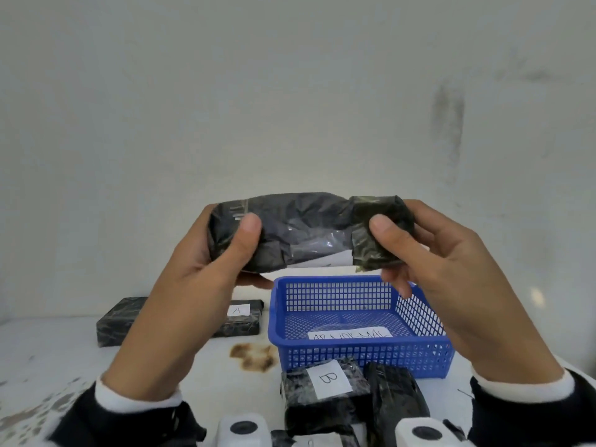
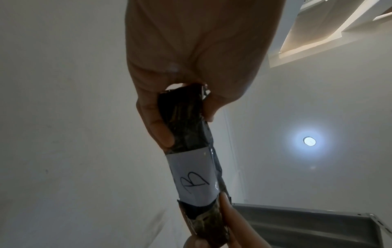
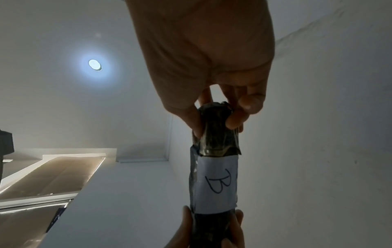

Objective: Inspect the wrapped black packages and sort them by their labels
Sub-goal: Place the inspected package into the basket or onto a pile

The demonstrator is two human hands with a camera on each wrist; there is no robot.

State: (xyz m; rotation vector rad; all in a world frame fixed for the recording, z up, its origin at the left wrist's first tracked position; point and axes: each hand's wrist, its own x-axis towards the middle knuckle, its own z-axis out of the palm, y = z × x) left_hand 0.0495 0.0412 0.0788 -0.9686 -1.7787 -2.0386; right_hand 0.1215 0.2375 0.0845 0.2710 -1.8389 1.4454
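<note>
Both hands, left hand (image 1: 206, 253) and right hand (image 1: 429, 253), pinch the black package (image 1: 303, 232) by its ends (label (image 2: 193, 177) reads B), so it should be turned slowly.

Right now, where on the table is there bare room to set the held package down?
Bare tabletop lies near-left, in front of the A package and left of the brown stain. The blue basket holds only a paper label. Crowded: near edge in front of the basket, with the B package and a neighbouring package.
</note>
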